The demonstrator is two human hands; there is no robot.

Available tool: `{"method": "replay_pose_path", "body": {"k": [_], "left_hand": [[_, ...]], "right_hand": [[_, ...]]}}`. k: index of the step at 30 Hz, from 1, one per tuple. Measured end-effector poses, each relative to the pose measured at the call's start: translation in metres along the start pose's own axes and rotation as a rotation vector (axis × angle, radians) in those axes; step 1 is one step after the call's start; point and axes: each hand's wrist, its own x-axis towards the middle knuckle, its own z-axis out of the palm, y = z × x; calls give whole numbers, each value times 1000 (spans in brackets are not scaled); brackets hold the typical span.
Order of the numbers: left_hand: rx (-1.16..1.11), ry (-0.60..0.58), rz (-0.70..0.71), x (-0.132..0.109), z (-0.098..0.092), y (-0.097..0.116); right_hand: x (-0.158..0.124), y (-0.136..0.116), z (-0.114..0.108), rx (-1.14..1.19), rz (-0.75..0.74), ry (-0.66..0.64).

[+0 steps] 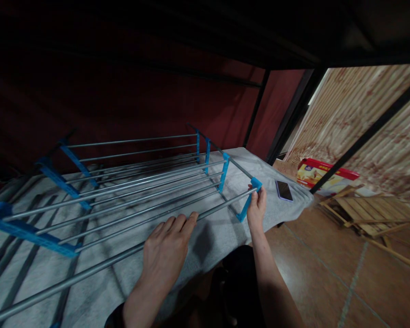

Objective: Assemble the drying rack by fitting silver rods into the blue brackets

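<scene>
A rack of grey metal rods joined by blue plastic brackets lies across a grey cloth-covered surface. My left hand (169,243) is wrapped over the nearest metal rod (112,260), around its middle. At that rod's right end, my right hand (257,207) grips the blue bracket (248,207), thumb and fingers against its upper part near the rod. Several more rods run between a blue bracket (32,235) on the left and another blue bracket (224,173) on the right. The left end of the nearest rod passes out of view.
Right of the rack, a phone (284,190) lies on the grey cloth (253,164). Dark metal posts (256,109) and a low dark frame overhead enclose the surface. On the tiled floor (328,278) are a red and yellow box (328,173) and a folded wooden piece (376,214).
</scene>
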Motion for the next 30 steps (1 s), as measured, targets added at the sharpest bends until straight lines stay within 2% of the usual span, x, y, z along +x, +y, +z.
{"method": "replay_pose_path", "body": {"k": [14,25,30], "left_hand": [[-43,8,-21,-1,2,-1],[-22,7,-3,-1,3,-3],[-19,37,12,2,-6,-4]], "right_hand": [[1,-5,1,-11,-14,5],[2,4,1,-21,3,19],[1,3,1,-34,12,25]]}}
